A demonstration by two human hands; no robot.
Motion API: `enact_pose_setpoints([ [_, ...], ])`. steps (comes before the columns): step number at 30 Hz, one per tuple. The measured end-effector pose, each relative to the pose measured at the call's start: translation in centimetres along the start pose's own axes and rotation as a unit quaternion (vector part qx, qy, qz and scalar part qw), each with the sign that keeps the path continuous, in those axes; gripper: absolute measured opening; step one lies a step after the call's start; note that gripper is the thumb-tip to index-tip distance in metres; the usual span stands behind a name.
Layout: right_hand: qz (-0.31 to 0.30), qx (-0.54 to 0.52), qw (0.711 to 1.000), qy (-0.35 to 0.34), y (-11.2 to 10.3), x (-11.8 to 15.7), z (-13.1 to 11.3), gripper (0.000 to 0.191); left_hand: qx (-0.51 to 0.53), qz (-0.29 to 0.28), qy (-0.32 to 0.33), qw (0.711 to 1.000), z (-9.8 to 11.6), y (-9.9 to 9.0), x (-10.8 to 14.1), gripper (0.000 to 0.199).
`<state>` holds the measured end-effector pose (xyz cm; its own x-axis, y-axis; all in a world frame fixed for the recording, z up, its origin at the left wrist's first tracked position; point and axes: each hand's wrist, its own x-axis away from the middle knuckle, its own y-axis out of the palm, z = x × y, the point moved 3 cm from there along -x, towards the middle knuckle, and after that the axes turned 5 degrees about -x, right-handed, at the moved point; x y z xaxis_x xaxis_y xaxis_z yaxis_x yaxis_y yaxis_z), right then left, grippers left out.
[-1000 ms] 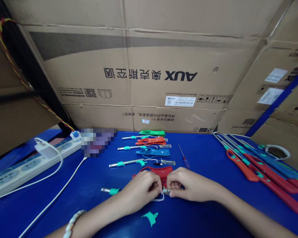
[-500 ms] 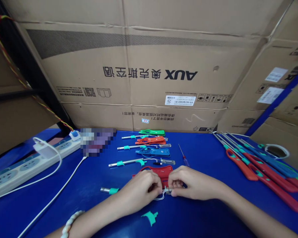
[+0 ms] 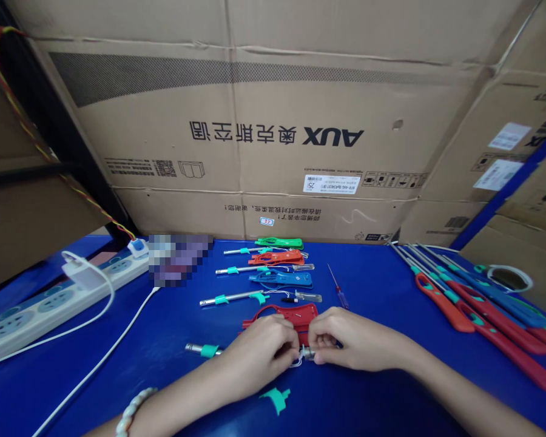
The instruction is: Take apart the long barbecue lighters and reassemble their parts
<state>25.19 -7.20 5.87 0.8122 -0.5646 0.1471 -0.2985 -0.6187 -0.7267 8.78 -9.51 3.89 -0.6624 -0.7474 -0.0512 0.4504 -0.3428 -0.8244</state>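
Close together over the near part of the blue table, my left hand (image 3: 270, 346) and my right hand (image 3: 346, 340) are both closed in a pinch. Between the right fingertips sits a small clear fuel tank (image 3: 310, 353), mostly covered. The left fingertips pinch at the thin white wire (image 3: 296, 364) beside the tank's end; their exact grip is partly hidden. Red lighter handle shells (image 3: 295, 314) lie just behind both hands. Under my left forearm a metal lighter tube (image 3: 193, 348) with a teal clip (image 3: 209, 351) sticks out. A loose teal trigger (image 3: 278, 399) lies in front.
Behind are rows of lighter parts with green (image 3: 279, 243), orange (image 3: 277, 258) and blue shells (image 3: 284, 279). A screwdriver (image 3: 341, 297) lies right of them. Several long lighters (image 3: 491, 328) are at right, a power strip (image 3: 50, 303) at left. Cardboard (image 3: 273, 79) walls the back.
Both hands stay at nearly the same place, with small finger movements. The white wire now shows bunched closer to the tank's end. The other parts have not moved.
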Motion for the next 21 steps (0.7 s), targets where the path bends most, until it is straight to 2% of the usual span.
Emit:
enact_pose_setpoints([
  [16, 0.001, 0.0, 1.0, 0.002, 0.25, -0.19, -0.01, 0.01, -0.071, -0.002, 0.067, 0.995, 0.77, 0.24, 0.0, 0.018],
  [21, -0.011, -0.012, 1.0, 0.01, 0.12, -0.06, 0.11, 0.008, -0.063, 0.003, 0.059, 0.996, 0.6, 0.44, -0.06, 0.016],
])
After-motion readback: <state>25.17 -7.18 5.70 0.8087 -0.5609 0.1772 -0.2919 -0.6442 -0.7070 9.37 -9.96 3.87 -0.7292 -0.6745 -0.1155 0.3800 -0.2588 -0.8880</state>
